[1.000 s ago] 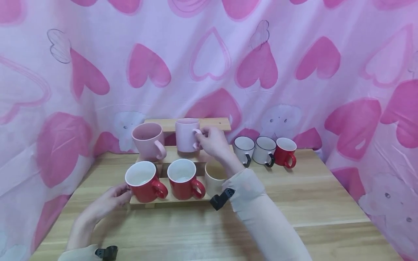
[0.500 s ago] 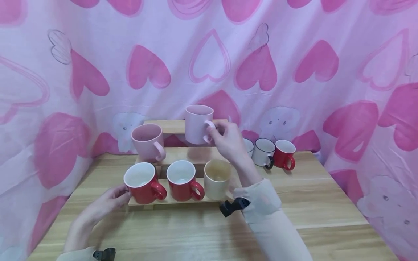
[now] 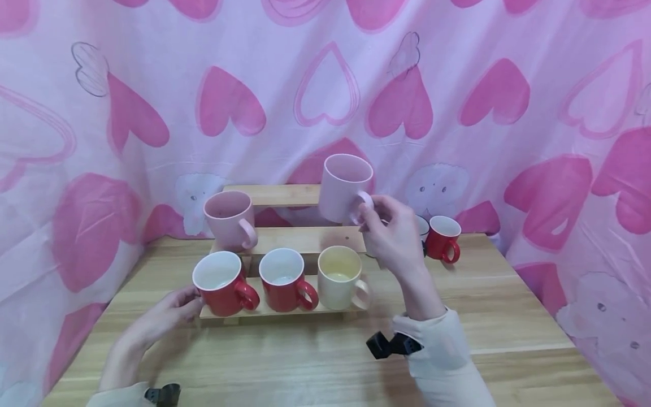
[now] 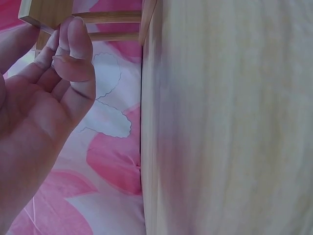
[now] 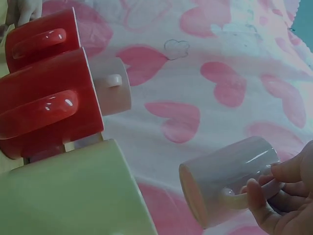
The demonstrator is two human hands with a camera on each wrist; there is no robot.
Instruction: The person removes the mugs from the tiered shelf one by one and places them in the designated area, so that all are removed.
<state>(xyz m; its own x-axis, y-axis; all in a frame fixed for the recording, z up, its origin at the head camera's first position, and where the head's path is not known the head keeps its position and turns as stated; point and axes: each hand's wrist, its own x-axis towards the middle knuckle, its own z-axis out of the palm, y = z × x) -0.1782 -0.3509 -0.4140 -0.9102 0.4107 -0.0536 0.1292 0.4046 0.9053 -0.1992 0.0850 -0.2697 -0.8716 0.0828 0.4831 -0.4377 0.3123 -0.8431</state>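
Note:
My right hand (image 3: 394,232) pinches the handle of a pink mug (image 3: 343,189), raised above the right part of a three-step wooden rack (image 3: 300,240). In the right wrist view the mug (image 5: 230,181) tilts on its side, with thumb and fingers on its handle. My left hand (image 3: 163,316) holds the left end of the rack's lowest step, beside a red mug (image 3: 221,291). The left wrist view shows its thumb and bent fingers around the board's end (image 4: 49,12). Another red mug (image 3: 283,285) and a cream mug (image 3: 338,282) stand on that step.
A second pink mug (image 3: 230,220) stands on the middle step at left. Right of the rack, a small red mug (image 3: 442,240) stands on the wooden table (image 3: 508,316), with white mugs partly hidden behind my right hand. A pink heart-patterned curtain (image 3: 325,85) hangs behind.
My right hand has lifted the pink mug off the middle step and carried it up and to the right. My left hand has stayed at the rack's left end.

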